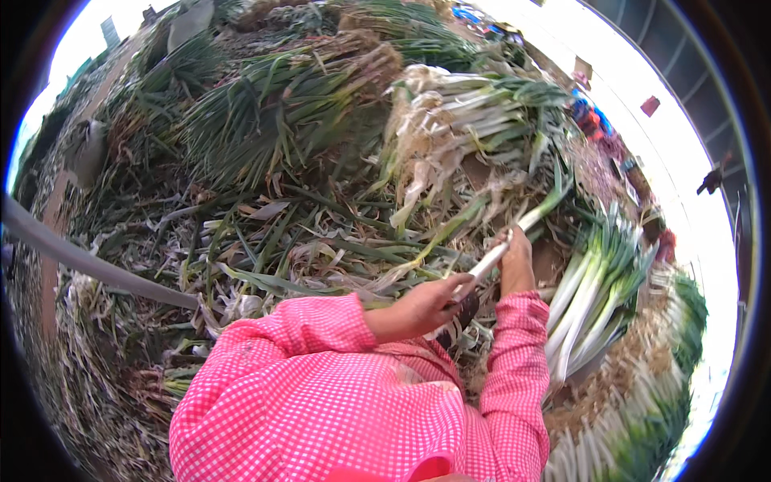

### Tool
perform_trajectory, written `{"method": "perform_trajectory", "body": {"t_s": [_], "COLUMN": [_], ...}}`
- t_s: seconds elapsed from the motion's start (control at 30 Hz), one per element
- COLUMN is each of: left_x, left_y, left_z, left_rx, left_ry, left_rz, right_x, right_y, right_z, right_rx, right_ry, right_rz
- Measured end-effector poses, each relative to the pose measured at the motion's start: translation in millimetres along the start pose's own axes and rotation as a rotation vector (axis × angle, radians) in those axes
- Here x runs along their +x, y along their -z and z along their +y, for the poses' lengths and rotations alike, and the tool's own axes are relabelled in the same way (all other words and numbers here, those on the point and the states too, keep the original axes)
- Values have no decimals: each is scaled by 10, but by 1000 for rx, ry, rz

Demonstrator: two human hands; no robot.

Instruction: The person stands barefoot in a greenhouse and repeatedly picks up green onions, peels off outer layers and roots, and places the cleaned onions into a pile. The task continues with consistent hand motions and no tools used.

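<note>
A long leek-like green onion [490,261] runs slantwise between my two hands, its white stalk low and its green leaves up to the right. My right hand [516,250] is closed around the stalk just below the leaves. Around the lower white end curl the fingers of my left hand [424,306]; the very tip is partly hidden by them. Right of my right forearm lies a bundle of cleaned green onions [581,301] with bright white stalks. Beyond my hands rests a heap of rooty green onions [464,114] with dry, papery skins.
Stripped leaves and peelings [289,241] cover the ground ahead and to the left. A pile of untrimmed green onions [271,102] lies farther off. At left, a grey pole [102,265] slants in. More onions lie in rows [638,391] at lower right.
</note>
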State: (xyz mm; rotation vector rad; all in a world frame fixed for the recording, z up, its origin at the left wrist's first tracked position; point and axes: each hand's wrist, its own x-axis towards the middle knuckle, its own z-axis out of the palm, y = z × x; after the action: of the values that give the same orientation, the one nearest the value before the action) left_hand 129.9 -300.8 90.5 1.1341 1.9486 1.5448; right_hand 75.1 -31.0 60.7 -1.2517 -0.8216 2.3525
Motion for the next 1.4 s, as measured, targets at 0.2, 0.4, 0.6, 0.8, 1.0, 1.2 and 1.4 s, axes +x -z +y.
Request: {"method": "perform_trajectory", "body": {"t_s": [0.2, 0.4, 0.6, 0.8, 1.0, 1.2, 1.4], "left_x": [-593, -1717, -2047, 70, 2651, 4251, 4712], "left_y": [234, 678, 1118, 999, 1339, 1616, 1628], "left_z": [-77, -389, -1678, -2009, -1808, -1862, -1991], "left_rx": [89, 103, 861, 831, 810, 899, 753], "left_ry": [48, 139, 668, 58, -204, 69, 254], "left_rz": [-11, -86, -479, -55, 316, 430, 372], "right_x": [-103, -315, -1014, -1841, -1572, -856, -800], "right_y": [-62, 127, 318, 764, 1828, 2738, 2776], "right_z": [524, -232, -1093, -1911, -2294, -1497, -1401], "right_rx": [-185, -2, -117, -445, -752, -1513, -1415], "right_ry": [233, 222, 369, 767, 833, 568, 642], "right_rz": [-80, 83, -348, -216, 383, 740, 732]}}
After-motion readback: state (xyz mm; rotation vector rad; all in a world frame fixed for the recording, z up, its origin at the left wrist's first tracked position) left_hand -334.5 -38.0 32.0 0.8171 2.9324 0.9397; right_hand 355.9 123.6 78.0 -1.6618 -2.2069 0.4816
